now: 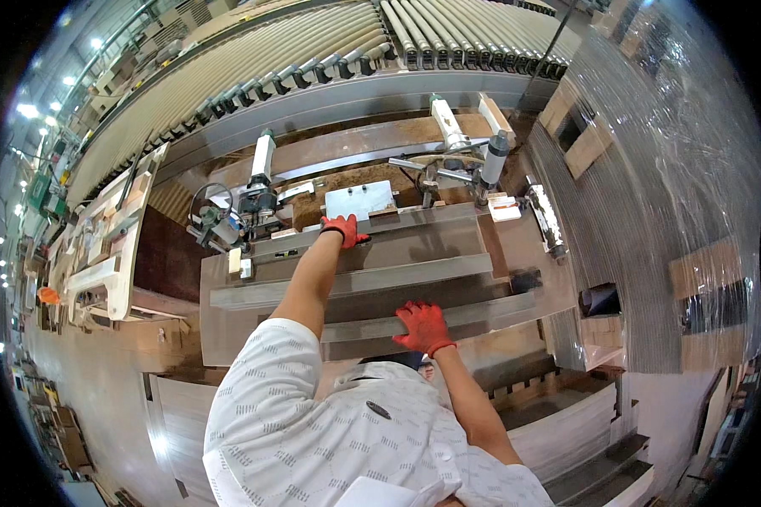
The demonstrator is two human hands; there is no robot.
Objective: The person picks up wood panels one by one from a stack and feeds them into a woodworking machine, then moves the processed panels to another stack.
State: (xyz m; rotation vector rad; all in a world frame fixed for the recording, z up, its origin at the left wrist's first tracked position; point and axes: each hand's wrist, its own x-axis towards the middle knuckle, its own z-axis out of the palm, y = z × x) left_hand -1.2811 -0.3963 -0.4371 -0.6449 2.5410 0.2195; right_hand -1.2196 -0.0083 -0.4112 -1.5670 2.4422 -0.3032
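Both my hands wear red gloves. My left hand (342, 228) reaches to the far side of the worktable and touches the farthest grey-brown board (431, 221), close to a pale flat plate (359, 200). Its fingers look spread, though partly hidden. Nearer to me, my right hand (424, 328) lies with fingers apart on the nearest long narrow board (499, 311). Between the two hands another long board (355, 282) runs left to right. A small black object (287, 253) sits left of my left hand.
Clamp-like machine units stand behind the boards, one at the left (258, 198) and one at the right (492, 160). Beyond them is a roller conveyor (313, 59). A film-wrapped stack (643, 211) rises at the right. Slatted boards (558, 422) lie low beside me; a cluttered bench (114, 245) is left.
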